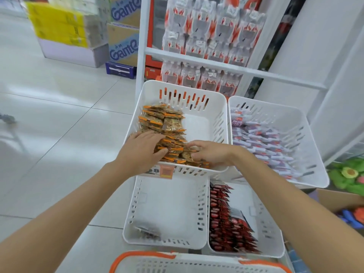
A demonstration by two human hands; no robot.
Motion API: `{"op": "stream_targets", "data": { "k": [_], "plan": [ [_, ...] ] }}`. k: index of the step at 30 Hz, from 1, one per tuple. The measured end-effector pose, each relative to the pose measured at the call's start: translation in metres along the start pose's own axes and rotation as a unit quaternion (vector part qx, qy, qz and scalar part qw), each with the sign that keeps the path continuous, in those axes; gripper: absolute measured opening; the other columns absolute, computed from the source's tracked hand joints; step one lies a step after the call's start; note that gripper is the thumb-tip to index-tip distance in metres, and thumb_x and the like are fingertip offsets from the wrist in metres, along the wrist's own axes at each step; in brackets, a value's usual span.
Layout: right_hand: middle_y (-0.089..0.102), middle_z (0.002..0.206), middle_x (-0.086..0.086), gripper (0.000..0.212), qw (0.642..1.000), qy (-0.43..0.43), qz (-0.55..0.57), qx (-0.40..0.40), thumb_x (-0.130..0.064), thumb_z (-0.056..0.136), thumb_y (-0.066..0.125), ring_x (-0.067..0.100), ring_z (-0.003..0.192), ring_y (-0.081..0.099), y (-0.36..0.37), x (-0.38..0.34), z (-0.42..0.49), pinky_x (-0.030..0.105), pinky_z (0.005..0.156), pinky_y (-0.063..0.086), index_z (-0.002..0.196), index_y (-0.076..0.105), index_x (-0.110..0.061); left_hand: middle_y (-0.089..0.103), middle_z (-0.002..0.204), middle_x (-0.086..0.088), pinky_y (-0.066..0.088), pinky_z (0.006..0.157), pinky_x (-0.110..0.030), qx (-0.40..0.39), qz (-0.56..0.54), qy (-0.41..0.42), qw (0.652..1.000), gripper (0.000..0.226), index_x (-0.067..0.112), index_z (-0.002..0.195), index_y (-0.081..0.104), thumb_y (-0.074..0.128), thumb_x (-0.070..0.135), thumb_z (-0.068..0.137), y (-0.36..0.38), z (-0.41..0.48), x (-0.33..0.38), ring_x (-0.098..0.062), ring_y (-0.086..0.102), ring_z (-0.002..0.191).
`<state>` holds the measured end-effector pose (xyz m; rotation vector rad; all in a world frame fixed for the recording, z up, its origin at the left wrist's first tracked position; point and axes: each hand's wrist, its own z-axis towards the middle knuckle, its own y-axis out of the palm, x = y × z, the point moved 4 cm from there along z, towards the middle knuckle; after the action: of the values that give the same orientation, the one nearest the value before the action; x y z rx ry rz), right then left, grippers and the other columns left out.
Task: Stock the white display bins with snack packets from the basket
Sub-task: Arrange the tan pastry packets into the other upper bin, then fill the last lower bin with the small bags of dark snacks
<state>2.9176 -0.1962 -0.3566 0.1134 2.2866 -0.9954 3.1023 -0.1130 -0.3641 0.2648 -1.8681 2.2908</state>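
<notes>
A row of orange-and-brown snack packets (166, 125) stands along the left side of the upper left white bin (212, 107). My left hand (141, 149) lies with straight fingers against the near left end of that row. My right hand (210, 152) has its fingers curled round a few packets at the row's near right end. The white basket with orange handles (149, 257) shows at the bottom edge; its contents are out of view.
The upper right bin (315, 134) holds white-and-purple packets. The lower right bin (273, 243) holds red packets, and the lower left bin (169, 205) has one dark packet. Shelves of bottled water packs (212, 32) rise behind. Tiled floor and stacked cartons (122, 42) lie left.
</notes>
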Motion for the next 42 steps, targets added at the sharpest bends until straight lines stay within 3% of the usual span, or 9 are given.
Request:
{"op": "stream_targets", "data": {
  "k": [4,12,17,22,28,30,33,38,42],
  "plan": [
    [0.021,0.159,0.007,0.076,0.997,-0.010,0.048,0.051,-0.029,0.095,0.060,0.026,0.142,0.030,0.001,0.002,0.000,0.041,0.111,0.036,0.154,0.013,-0.030,0.043,0.149,0.008,0.013,0.117,-0.033,-0.001,0.002,-0.003,1.000,0.052,0.028,0.145,0.038,0.037,0.050,0.098,0.001,0.000,-0.002,-0.009,0.028,0.143],
    [0.022,0.160,0.001,0.078,0.992,-0.013,0.112,0.057,-0.026,0.092,0.065,0.018,0.143,0.030,0.006,0.011,-0.003,0.027,0.105,0.032,0.155,0.019,-0.015,0.043,0.149,0.008,0.013,0.117,-0.034,0.006,0.007,0.002,1.000,0.052,0.029,0.145,0.037,0.034,0.052,0.099,0.004,-0.001,-0.002,-0.010,0.027,0.144],
    [0.020,0.161,0.007,0.085,0.960,0.014,0.276,0.047,-0.012,0.088,0.069,0.024,0.145,0.025,0.008,0.010,-0.006,0.041,0.117,0.028,0.155,0.017,-0.012,0.042,0.150,0.009,0.012,0.117,-0.034,0.007,0.005,0.003,1.000,0.052,0.029,0.146,0.037,0.034,0.052,0.099,0.004,-0.001,0.000,-0.010,0.027,0.144],
    [0.023,0.160,-0.001,0.071,0.989,0.001,0.140,0.044,-0.023,0.095,0.060,0.021,0.144,0.030,0.009,0.005,-0.018,0.033,0.107,0.031,0.155,0.021,-0.017,0.045,0.147,0.009,0.019,0.115,-0.035,0.024,-0.021,0.000,0.999,0.050,0.029,0.143,0.040,0.042,0.050,0.097,0.002,0.000,-0.002,-0.011,0.036,0.138],
    [0.037,0.150,-0.002,0.055,0.962,-0.110,0.022,0.247,-0.023,0.091,0.062,0.015,0.136,0.037,0.012,-0.009,-0.042,0.018,0.098,0.032,0.143,0.044,-0.020,0.059,0.130,0.005,0.035,0.109,-0.039,0.126,-0.077,-0.001,0.989,0.038,0.022,0.125,0.059,0.063,0.037,0.090,-0.016,-0.017,0.013,-0.018,0.050,0.123],
    [0.050,0.130,0.000,0.037,0.925,-0.150,0.036,0.347,-0.015,0.089,0.062,0.012,0.116,0.049,0.018,-0.010,-0.062,0.011,0.084,0.039,0.125,0.058,-0.019,0.064,0.115,0.005,0.045,0.096,-0.038,0.162,-0.107,-0.009,0.981,0.028,0.022,0.115,0.064,0.066,0.031,0.088,-0.023,-0.037,0.024,-0.018,0.056,0.110],
    [0.057,0.098,-0.001,0.017,0.883,-0.195,0.044,0.425,-0.008,0.085,0.061,0.012,0.083,0.054,0.044,-0.006,-0.102,0.021,0.073,0.040,0.098,0.064,-0.017,0.061,0.105,0.008,0.047,0.080,-0.031,0.132,-0.156,-0.028,0.978,0.023,0.023,0.110,0.064,0.065,0.028,0.088,-0.020,-0.079,0.049,-0.013,0.056,0.098],
    [0.059,0.094,-0.001,0.016,0.932,-0.155,0.055,0.324,-0.006,0.085,0.059,0.016,0.079,0.057,0.137,0.050,-0.143,0.027,0.074,0.046,0.097,0.067,-0.013,0.059,0.112,0.009,0.045,0.079,-0.026,-0.009,-0.204,-0.072,0.976,0.030,0.023,0.119,0.059,0.063,0.032,0.091,0.043,-0.172,0.081,-0.008,0.054,0.090],
    [0.055,0.121,0.001,0.029,0.990,-0.041,-0.001,0.138,-0.014,0.092,0.061,0.016,0.105,0.054,0.230,0.143,-0.155,0.029,0.089,0.045,0.121,0.060,-0.014,0.057,0.112,0.007,0.046,0.084,-0.027,-0.102,-0.241,-0.128,0.957,0.033,0.019,0.121,0.059,0.065,0.029,0.091,0.110,-0.255,0.085,-0.016,0.058,0.099]
  ]
}}
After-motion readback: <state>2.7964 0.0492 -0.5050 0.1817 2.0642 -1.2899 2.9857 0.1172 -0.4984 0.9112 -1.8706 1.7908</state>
